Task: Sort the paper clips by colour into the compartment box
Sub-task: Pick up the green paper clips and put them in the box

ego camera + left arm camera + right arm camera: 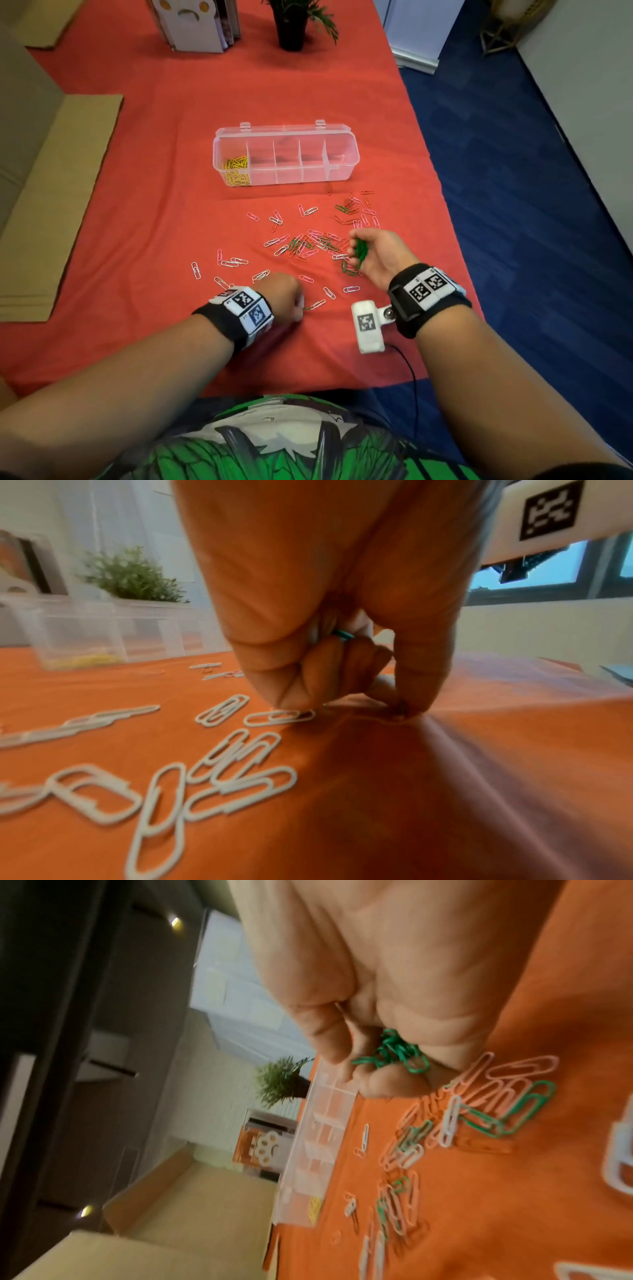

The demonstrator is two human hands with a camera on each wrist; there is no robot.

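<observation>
Green paper clips (359, 251) bunched in my curled right hand (373, 255), nearer me than the compartment box (286, 156); my left hand (284, 296) pinches one green clip (342, 636).

the head view looks steeply down from above the bench (171, 171). each wrist view sits close behind its hand, low to the cloth; the right one is rolled sideways. all three share the compartment box (286, 154) and the scattered clips (308, 240).

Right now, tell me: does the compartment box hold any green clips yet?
No. In the head view the compartment box holds only yellow clips in its leftmost compartment; the green clips sit bunched in the right hand.
</observation>
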